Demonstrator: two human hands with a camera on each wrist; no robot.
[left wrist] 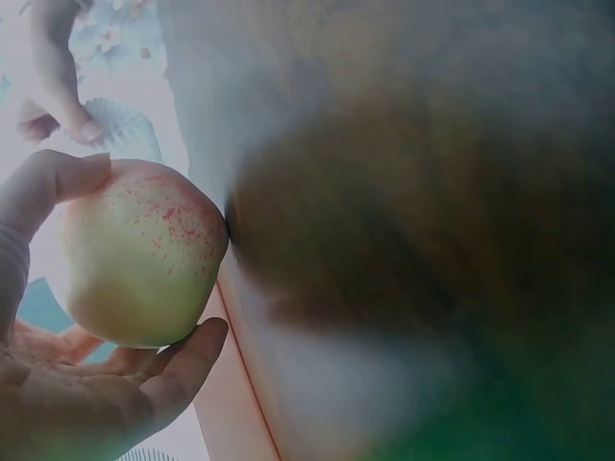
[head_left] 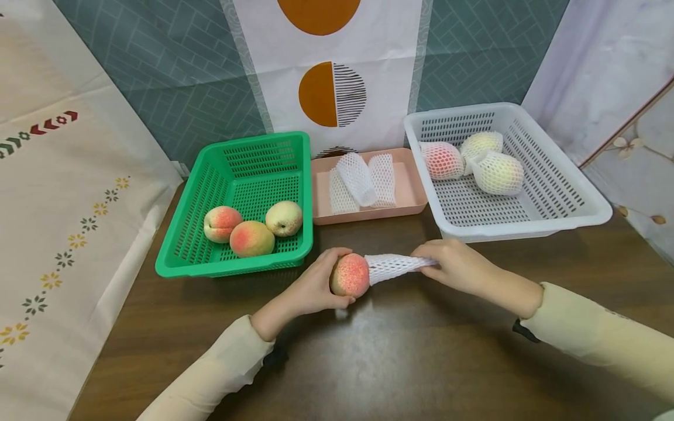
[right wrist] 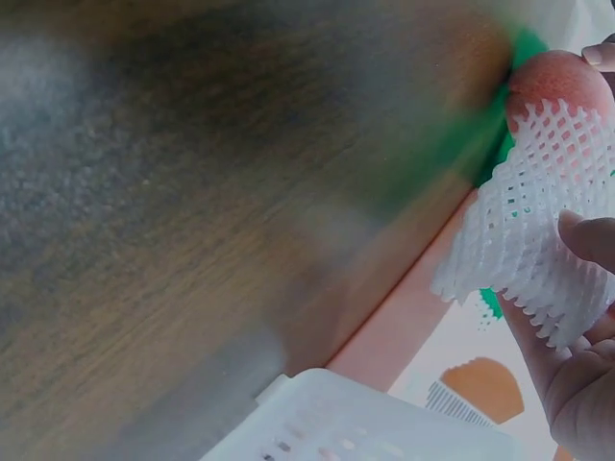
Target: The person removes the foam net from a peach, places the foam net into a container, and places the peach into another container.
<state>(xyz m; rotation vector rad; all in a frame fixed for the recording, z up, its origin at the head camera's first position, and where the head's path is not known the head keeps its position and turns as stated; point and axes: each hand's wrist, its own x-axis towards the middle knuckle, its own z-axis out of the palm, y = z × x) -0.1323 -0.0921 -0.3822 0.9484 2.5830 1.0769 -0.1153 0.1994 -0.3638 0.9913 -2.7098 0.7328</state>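
A red-speckled peach (head_left: pixel 350 275) is held just above the table by my left hand (head_left: pixel 317 285), whose fingers and thumb curl round it from the left. In the left wrist view the peach (left wrist: pixel 144 254) looks paler, gripped between thumb and fingers. My right hand (head_left: pixel 454 264) pinches the far end of a white foam net sleeve (head_left: pixel 392 267). The sleeve's other end meets the right side of the peach. From the right wrist the foam net (right wrist: pixel 538 211) covers part of the red peach (right wrist: pixel 557 82), and my thumb presses the mesh.
At left, a green basket (head_left: pixel 174 242) holds three bare peaches (head_left: pixel 253 238). Behind the hands, a pink tray (head_left: pixel 408 186) carries several foam net sleeves (head_left: pixel 360 180). A white basket (head_left: pixel 532 219) at right contains three net-wrapped fruits (head_left: pixel 497 172). Patterned cloth hangs behind.
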